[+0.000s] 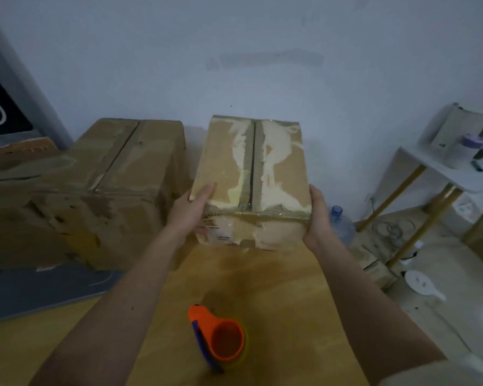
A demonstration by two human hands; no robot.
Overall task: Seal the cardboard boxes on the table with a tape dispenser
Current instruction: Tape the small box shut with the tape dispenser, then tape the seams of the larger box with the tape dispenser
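A small worn cardboard box (251,174) with torn tape marks and a closed centre seam is held at the far end of the wooden table (285,296). My left hand (191,210) grips its near left corner, thumb on top. My right hand (317,215) presses against its near right side. An orange tape dispenser (221,337) with a blue handle lies on the table close to me, between my forearms, untouched. A larger, battered cardboard box (95,190) stands to the left, flaps closed.
A white wall is right behind the boxes. A water bottle (342,224) stands on the floor to the right of the table. Further right is a white side table (441,168) with gold legs, carrying items. Cables and a white object lie on the floor.
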